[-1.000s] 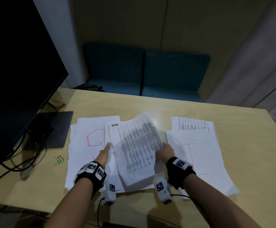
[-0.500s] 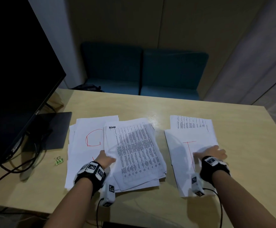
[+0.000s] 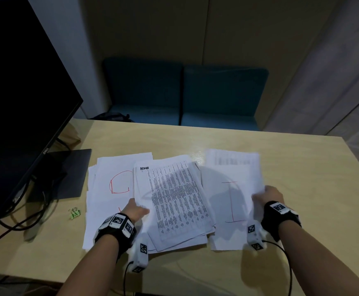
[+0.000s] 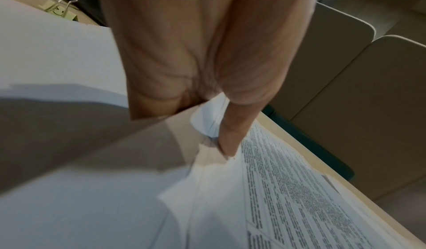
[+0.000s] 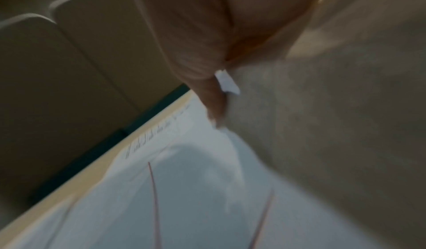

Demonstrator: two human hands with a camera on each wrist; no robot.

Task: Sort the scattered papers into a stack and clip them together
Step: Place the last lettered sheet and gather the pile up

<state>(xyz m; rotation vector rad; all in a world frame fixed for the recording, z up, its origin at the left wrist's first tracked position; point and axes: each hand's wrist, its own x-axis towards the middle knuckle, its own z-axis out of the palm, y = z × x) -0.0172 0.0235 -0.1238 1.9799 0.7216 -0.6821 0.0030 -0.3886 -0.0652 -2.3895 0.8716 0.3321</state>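
The printed stack [image 3: 174,201] is pinched at its left edge by the left hand [image 3: 134,211]; in the left wrist view the thumb [image 4: 232,134] is seen pressed on top of the sheets, with the other fingers tucked beneath them. Dense columns of print run away from the thumb across the top page; only a bold heading at its far corner stands out, and it cannot be read. Left of those fingers, partly covered by the stack, lies a sheet with a red "G" [image 3: 118,182]. Further to their left, apart from the papers, a green binder clip [image 3: 74,213] rests on the table [image 3: 302,189]. The right hand [image 3: 267,197] is curled on the right edge of a sheet with a red "I" [image 3: 232,201], thumb on top, the paper pinched; the view is blurred. Beyond its fingers a printed page [image 3: 234,160] lies under that sheet, its text too blurred to read. The word "DELL" is shown on the monitor [image 3: 20,103] bezel.
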